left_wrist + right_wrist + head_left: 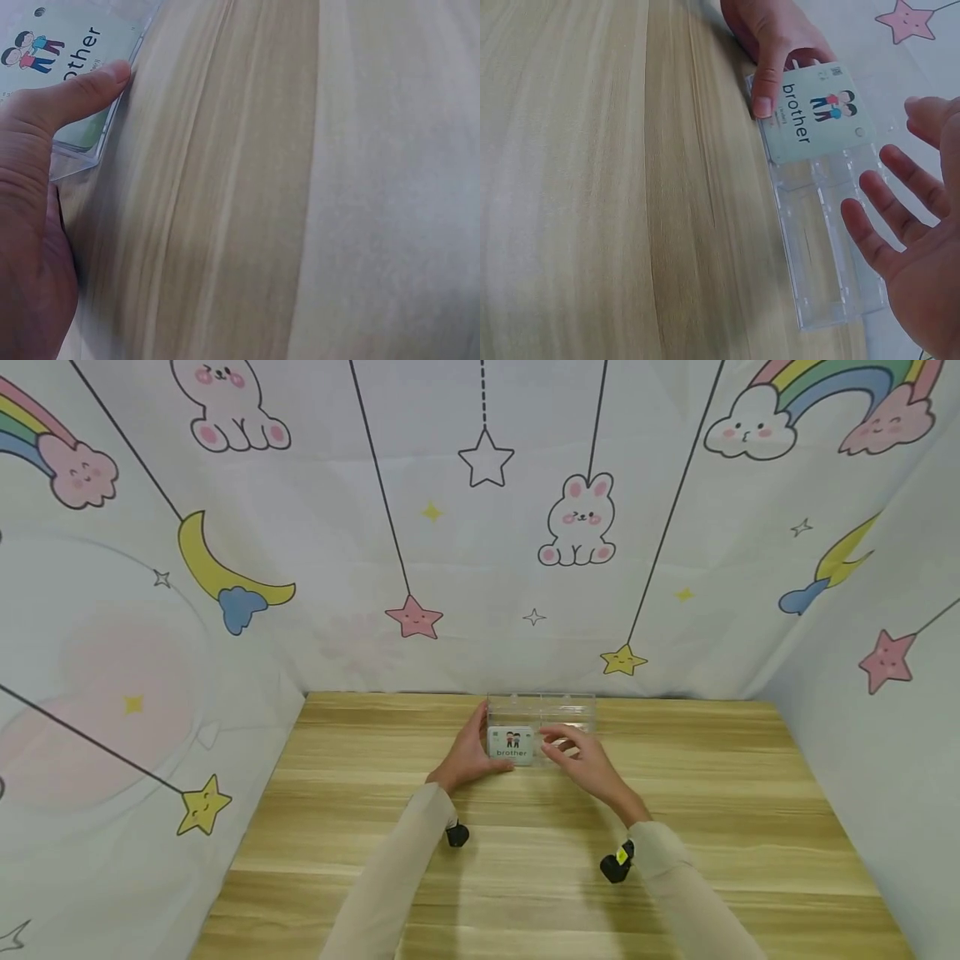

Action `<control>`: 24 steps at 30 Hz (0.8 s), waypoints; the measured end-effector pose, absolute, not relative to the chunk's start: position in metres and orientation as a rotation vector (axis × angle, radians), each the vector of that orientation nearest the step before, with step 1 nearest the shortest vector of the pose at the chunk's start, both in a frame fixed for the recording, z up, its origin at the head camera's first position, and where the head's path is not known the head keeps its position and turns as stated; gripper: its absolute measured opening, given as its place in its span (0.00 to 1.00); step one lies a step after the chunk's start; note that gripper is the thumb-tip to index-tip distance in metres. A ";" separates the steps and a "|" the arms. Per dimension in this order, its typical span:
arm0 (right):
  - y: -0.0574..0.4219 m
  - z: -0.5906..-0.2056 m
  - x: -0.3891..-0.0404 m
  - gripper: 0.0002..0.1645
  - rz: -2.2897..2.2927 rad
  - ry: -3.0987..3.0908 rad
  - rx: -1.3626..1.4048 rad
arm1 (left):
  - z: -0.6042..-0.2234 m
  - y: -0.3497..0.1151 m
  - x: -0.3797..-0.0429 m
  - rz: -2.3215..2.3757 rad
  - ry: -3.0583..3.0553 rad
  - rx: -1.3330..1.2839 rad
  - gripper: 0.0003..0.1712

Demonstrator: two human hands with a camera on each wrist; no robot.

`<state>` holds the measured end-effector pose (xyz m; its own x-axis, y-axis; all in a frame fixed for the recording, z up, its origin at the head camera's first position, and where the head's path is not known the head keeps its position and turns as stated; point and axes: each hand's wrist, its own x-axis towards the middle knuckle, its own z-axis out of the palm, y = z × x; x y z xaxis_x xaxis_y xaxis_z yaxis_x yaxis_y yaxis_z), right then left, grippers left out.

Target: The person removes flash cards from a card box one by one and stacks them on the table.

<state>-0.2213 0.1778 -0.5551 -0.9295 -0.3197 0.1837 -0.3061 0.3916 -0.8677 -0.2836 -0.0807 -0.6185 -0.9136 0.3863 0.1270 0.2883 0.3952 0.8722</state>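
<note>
A clear plastic box [829, 232] with compartments sits at the back edge of the table, its left end holding a pale green flashcard [511, 747]. The card faces front and shows two cartoon children above the word "brother". My left hand [467, 758] grips that end of the box, thumb across the lower front edge and overlapping the card in the left wrist view. The other left fingers lie mostly hidden at the side and behind. Beside the card, my right hand [590, 767] hovers with fingers spread and slightly bent, holding nothing. Its fingertips [861, 217] are over the box's right compartments.
The wood-grain table [540, 885] spreads out in front of the box. Just behind it hangs a white cloth backdrop [480, 552] with printed stars, rabbits and rainbows, which also closes off both sides. A small black camera [617, 866] is strapped at the right wrist.
</note>
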 end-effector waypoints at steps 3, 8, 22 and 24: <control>0.173 -0.557 -0.227 0.20 -1.587 2.618 -0.605 | -0.616 -0.082 -0.282 1.569 2.531 0.600 0.76; 0.168 -0.558 -0.232 0.19 -1.522 2.636 -0.575 | -0.614 -0.081 -0.283 1.584 2.508 0.606 0.75; 0.168 -0.564 -0.237 0.18 -1.456 2.654 -0.558 | -0.620 -0.080 -0.288 1.559 2.508 0.553 0.75; 0.167 -0.565 -0.238 0.18 -1.456 2.657 -0.556 | -0.619 -0.081 -0.287 1.558 2.502 0.541 0.75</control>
<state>-0.2376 0.1672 -0.5646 -0.9331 -0.3399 0.1179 -0.2823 0.4887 -0.8255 -0.2872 -0.0806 -0.6191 -0.9245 0.3754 0.0661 0.2249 0.3971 0.8898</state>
